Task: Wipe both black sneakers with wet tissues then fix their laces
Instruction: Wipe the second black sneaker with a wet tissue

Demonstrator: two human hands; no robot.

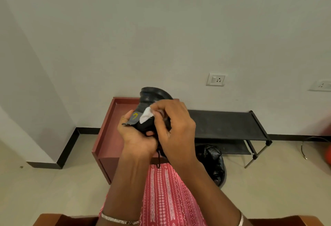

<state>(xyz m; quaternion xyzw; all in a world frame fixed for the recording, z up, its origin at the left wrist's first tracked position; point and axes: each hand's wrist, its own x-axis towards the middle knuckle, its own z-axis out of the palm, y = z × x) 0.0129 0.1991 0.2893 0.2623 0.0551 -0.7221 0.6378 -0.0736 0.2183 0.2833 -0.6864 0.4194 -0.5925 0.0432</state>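
I hold one black sneaker (152, 96) up in front of me, its sole turned away toward the wall. My left hand (138, 136) grips it from below, near a grey tongue with a yellow mark. My right hand (172, 125) pinches a white wet tissue (146, 114) and presses it against the sneaker's upper. A black lace (158, 159) dangles below my hands. The second sneaker is out of sight.
A reddish-brown low table (107, 132) with a raised rim stands against the wall behind my hands. To its right is a black two-tier shoe rack (227, 123), with a black plastic bag (213, 163) on the floor in front. Wall sockets (215, 79) sit above.
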